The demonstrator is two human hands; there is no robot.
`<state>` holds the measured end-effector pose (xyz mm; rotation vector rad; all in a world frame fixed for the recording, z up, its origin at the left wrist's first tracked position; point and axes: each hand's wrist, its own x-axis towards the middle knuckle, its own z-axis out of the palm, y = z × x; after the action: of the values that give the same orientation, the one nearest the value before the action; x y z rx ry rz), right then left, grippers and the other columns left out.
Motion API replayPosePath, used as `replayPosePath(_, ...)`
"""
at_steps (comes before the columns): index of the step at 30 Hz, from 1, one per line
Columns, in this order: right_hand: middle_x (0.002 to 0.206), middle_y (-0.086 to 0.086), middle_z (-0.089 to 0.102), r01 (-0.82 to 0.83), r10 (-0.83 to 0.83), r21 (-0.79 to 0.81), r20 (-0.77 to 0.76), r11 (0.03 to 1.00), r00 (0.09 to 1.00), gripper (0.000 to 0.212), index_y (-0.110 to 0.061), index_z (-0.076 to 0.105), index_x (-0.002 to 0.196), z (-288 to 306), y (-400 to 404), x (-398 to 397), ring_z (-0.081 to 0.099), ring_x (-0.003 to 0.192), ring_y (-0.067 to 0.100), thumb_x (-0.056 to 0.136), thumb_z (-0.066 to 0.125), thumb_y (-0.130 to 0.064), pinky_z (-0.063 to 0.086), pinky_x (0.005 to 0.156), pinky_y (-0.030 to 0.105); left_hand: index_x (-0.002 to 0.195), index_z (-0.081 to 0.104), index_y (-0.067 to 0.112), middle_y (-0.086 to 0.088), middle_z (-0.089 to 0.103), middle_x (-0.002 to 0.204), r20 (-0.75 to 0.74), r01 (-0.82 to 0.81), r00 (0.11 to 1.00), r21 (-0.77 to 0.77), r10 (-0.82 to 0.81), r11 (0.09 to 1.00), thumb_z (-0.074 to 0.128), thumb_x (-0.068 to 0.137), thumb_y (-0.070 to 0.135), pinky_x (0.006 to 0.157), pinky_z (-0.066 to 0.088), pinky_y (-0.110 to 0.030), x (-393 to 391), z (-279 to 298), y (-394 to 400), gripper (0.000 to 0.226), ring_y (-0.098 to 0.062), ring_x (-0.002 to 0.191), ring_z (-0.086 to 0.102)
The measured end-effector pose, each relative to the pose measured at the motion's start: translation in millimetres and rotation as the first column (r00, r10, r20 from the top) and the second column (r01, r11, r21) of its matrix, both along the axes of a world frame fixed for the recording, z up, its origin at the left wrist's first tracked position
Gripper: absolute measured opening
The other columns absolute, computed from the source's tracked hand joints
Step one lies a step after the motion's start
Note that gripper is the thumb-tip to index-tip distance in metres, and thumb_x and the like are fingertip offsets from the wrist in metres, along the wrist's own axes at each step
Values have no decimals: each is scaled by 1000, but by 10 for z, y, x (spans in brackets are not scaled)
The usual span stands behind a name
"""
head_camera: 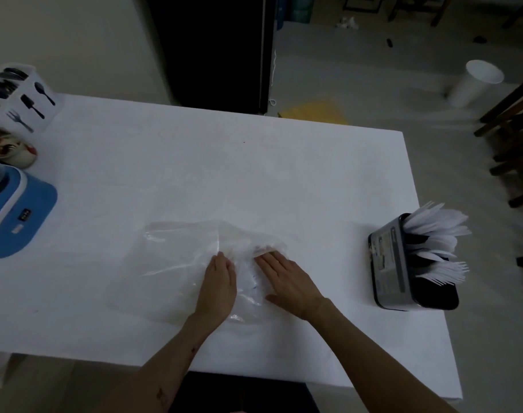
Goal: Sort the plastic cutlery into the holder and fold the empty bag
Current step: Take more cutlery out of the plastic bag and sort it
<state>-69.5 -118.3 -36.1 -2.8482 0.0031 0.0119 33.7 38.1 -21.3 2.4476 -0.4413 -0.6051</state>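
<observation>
A clear plastic bag point(177, 263) lies crumpled and mostly flat on the white table point(224, 162) near its front edge. My left hand point(218, 284) lies flat on the bag with straight fingers. My right hand point(287, 281) presses flat on the bag's right part, fingers straight and together. A black holder point(394, 263) stands at the table's right edge, packed with white plastic cutlery point(436, 236), forks and other pieces sticking out to the right.
At the far left stand a white holder point(25, 99) printed with cutlery icons and holding black cutlery, a small mug point(13, 153) and a blue appliance point(16, 213). A white bin point(477, 81) and dark chairs point(516, 120) stand on the floor to the right.
</observation>
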Motion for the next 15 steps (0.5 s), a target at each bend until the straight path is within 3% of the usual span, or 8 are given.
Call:
replayPosePath(3, 135, 11, 59, -41, 41, -53, -15, 998, 999, 88, -8, 52, 137, 1, 22, 129, 56, 126, 29, 60, 83, -39, 51, 95, 35, 135, 40, -9, -26, 50, 132, -31, 10, 999, -2, -10, 1000, 35, 101, 17, 106, 39, -39, -4, -46, 21, 44, -35, 126, 48)
replayPosePath(6, 120, 11, 65, -32, 25, -123, -62, 992, 998, 90, -8, 60, 129, 9, 59, 161, 64, 106, 29, 49, 90, -36, 54, 84, 37, 136, 38, -4, -24, 51, 133, -74, -32, 997, -52, 29, 998, 33, 102, 22, 105, 40, -38, -2, -32, 15, 44, -33, 124, 51)
replayPosePath(10, 116, 10, 64, -41, 39, -153, -18, 987, 999, 63, -10, 62, 119, -85, 59, 116, 63, 105, 28, 62, 82, -27, 55, 86, 37, 146, 30, 1, -19, 38, 148, -106, -33, 994, -94, 23, 995, 34, 102, 25, 111, 32, -31, -20, -35, 33, 50, -29, 136, 40)
replayPosePath(15, 120, 11, 62, -88, 89, -258, -9, 962, 996, 59, -8, 56, 128, -147, 54, 37, 62, 100, 27, 77, 74, -31, 55, 71, 35, 151, 17, 4, -13, 13, 160, -95, -10, 995, -58, 4, 998, 32, 103, 23, 114, 15, -21, -51, -73, 30, 54, -23, 147, 16)
